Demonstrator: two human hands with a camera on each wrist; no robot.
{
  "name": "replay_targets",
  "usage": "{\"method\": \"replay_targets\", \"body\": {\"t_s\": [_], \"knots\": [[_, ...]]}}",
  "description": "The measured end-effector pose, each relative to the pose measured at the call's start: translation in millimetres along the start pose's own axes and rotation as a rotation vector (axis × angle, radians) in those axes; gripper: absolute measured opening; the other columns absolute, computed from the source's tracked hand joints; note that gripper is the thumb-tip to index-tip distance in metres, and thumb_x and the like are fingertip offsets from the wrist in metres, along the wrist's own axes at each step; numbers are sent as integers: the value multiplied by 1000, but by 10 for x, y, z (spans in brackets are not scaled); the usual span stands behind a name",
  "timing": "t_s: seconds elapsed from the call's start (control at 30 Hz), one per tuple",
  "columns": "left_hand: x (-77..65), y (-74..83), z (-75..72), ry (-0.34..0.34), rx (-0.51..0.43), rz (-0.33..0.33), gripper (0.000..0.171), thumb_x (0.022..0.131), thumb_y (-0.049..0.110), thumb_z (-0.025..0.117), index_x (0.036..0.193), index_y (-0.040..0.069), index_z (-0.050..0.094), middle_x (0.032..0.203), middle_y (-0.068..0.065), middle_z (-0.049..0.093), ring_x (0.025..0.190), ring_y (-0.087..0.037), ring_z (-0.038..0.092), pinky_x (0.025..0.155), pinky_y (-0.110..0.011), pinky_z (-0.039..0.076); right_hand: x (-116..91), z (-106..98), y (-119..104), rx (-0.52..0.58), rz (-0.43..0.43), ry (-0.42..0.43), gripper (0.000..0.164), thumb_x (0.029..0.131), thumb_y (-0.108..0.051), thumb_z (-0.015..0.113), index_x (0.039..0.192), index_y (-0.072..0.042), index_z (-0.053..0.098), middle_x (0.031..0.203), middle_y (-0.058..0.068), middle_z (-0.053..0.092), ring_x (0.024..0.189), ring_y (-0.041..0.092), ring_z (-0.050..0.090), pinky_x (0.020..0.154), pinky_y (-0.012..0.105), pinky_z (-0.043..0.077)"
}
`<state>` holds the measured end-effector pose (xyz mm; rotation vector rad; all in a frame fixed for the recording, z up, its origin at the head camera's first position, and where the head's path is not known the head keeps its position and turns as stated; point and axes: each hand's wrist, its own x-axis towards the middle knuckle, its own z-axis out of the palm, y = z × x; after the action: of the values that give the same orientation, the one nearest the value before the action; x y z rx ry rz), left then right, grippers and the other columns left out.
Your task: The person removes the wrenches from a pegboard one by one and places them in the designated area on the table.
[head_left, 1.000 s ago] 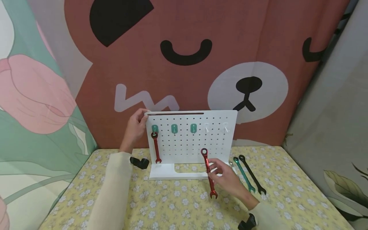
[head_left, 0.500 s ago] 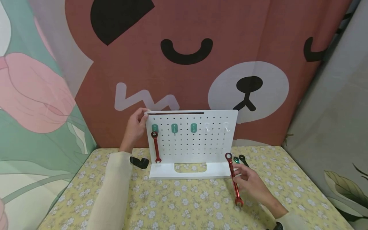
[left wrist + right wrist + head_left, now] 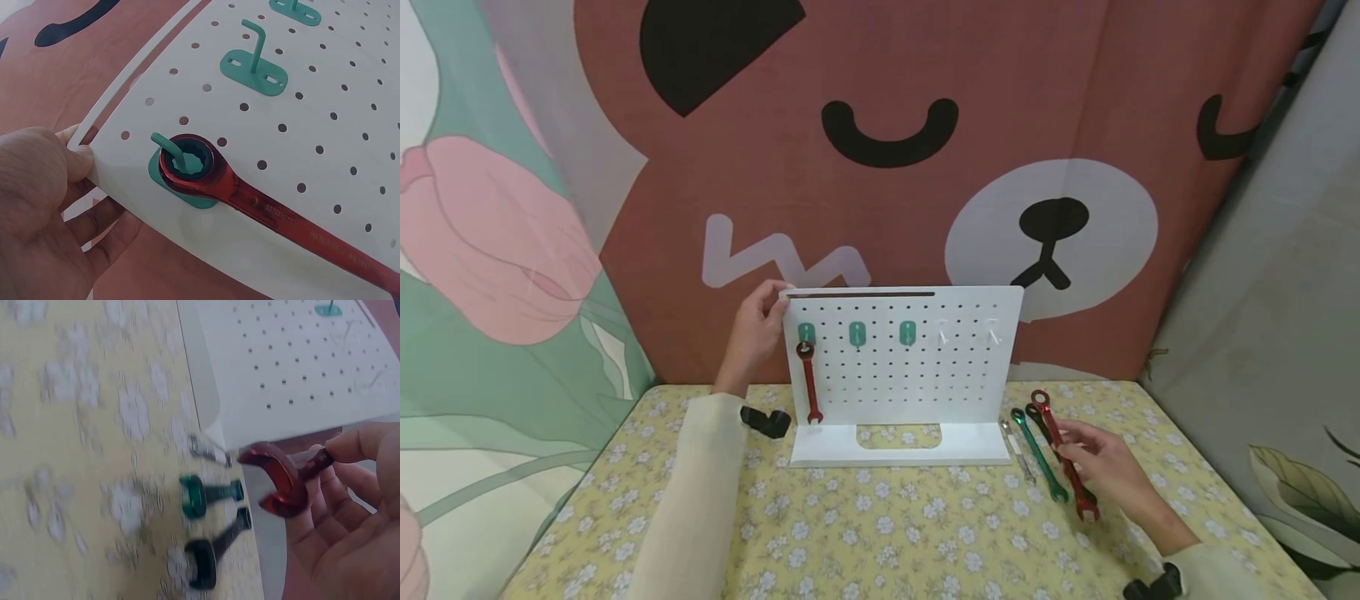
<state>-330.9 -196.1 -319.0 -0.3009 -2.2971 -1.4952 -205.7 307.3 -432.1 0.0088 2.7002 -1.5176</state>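
Note:
At the pegboard's upper left corner, my left hand pinches the edge of the white pegboard between thumb and fingers. A red wrench hangs by its ring end on the leftmost green hook, close to that hand. Over on the right, my right hand holds a second red wrench between thumb and fingers, its open end toward me. In the head view it overlaps a black wrench lying on the table. Beside that lie a green wrench and a small silver wrench.
Two more green hooks and two clear hooks line the pegboard's upper part without tools. A flowered yellow cloth covers the table. Behind the board hangs a curtain with a printed bear.
My right hand has carried the red wrench from in front of the pegboard rightward, over to the wrenches on the table. My left hand stays at the board's corner.

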Motion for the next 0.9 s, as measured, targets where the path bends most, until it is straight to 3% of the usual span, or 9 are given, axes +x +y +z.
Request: {"method": "replay_targets", "body": {"t_s": [0.17,0.33,0.5,0.7,0.8,0.9], "knots": [[7,1,0,-4,-3,2,24,111,14,47,130,7,60,108,-17,65,79,-31,54,63,-29,44,47,-82,62,-56,1,23,54,107,-29,58,150,2,48,129,22,56,97,24,61,70,40,54],[-6,-20,-13,3,9,3,24,111,15,46,130,7,60,105,-18,64,75,-32,52,61,-29,43,139,-125,154,-95,-11,20,53,108,-30,56,149,3,49,122,20,60,83,24,57,60,39,49],[-5,-20,-17,2,0,-3,25,112,15,46,130,6,60,111,-18,66,83,-37,55,63,-29,43,246,-178,224,-198,-35,31,50,109,-28,54,145,8,50,117,19,62,82,24,57,59,39,46],[7,-8,-9,-2,-6,-11,25,112,16,46,131,6,59,119,-18,66,90,-30,59,71,-39,49,387,-238,298,-250,-17,14,48,108,-22,54,142,11,52,112,19,64,71,23,50,58,39,41],[3,-5,-2,-6,-12,-11,25,112,16,46,131,7,59,122,-18,65,95,-29,61,79,-49,51,443,-264,355,-267,4,11,47,106,-19,54,141,12,52,112,21,65,73,23,54,60,39,43],[-8,-8,3,-6,-4,-12,25,112,16,46,132,8,59,120,-18,65,93,-29,61,78,-48,51,474,-285,409,-285,23,-1,47,104,-16,54,140,14,52,119,28,65,91,31,63,69,42,49]]}}
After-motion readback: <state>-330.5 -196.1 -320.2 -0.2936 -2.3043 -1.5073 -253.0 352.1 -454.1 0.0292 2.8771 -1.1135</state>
